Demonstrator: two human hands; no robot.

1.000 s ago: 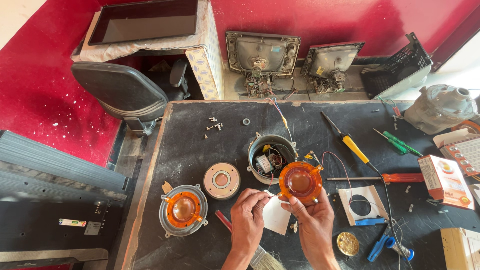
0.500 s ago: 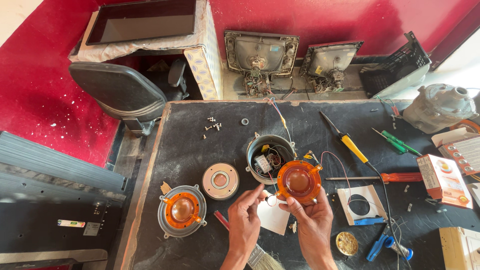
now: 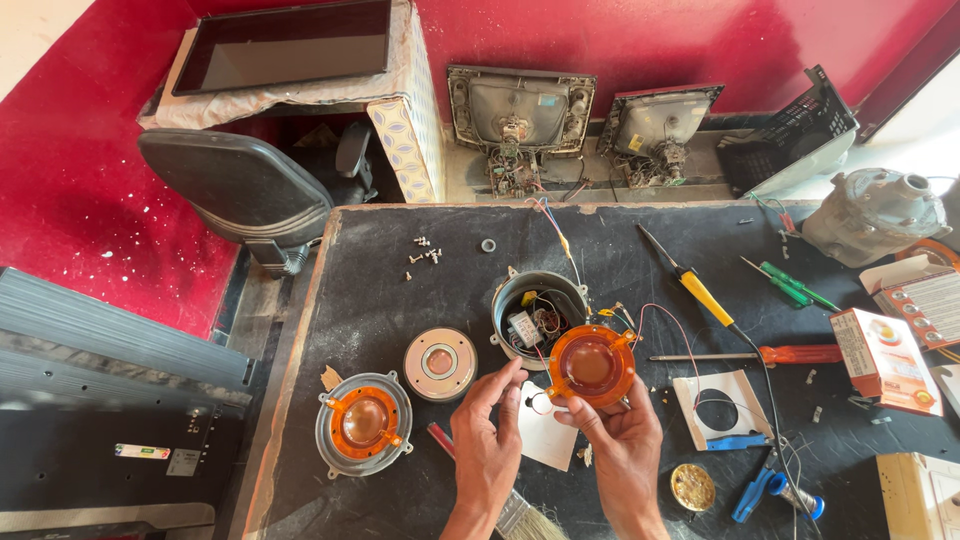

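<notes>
Orange translucent round diaphragm (image 3: 590,365) with a domed centre sits raised above the black workbench top (image 3: 400,290), held from below in the right hand (image 3: 620,440). That hand's fingers curl up around the lower rim, the thumb pressing on the left edge and the fingertips on the right, so the disc lies just above and ahead of the palm. The left hand (image 3: 487,425) is beside it on the left, fingers loosely spread and pointing up, the index tip near the disc's left edge; whether it actually touches the rim cannot be told. A white paper scrap (image 3: 548,440) lies on the bench between the two wrists.

Just behind the diaphragm stands an open grey metal cylindrical housing (image 3: 538,305) with small parts and coloured wires inside. To the left lie a round silver magnet ring (image 3: 440,362) and a second orange diaphragm set in a grey metal frame (image 3: 364,424). To the right of the held disc are a yellow-handled soldering iron (image 3: 700,290), a red-handled screwdriver (image 3: 780,354), a green-handled screwdriver (image 3: 795,285) and an orange and white cardboard box (image 3: 885,360). A bristle brush (image 3: 525,518) shows at the lower edge, below the left hand.
</notes>
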